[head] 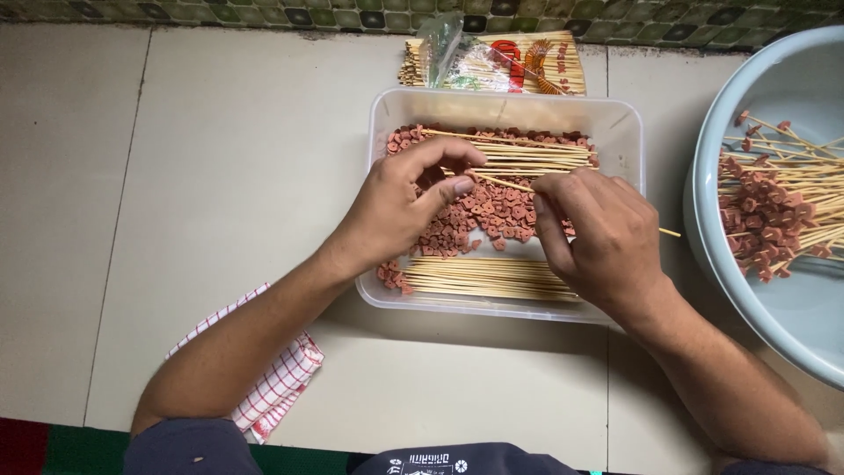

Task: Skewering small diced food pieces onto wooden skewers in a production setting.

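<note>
1. Head view: my right hand [598, 233] pinches a thin bamboo skewer [519, 185] over the clear tub [505, 110]; I judge it light, stiff, snappable, best gripped mid-shaft.
2. My left hand [404, 207] pinches a small, soft sausage slice [466, 176] at its tip.

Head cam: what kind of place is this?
Likely a home or small food-prep spot, worked on a tiled floor: a clear tub of small sausage pieces and bamboo skewers, a basin of finished skewers, and a checked cloth.
</note>
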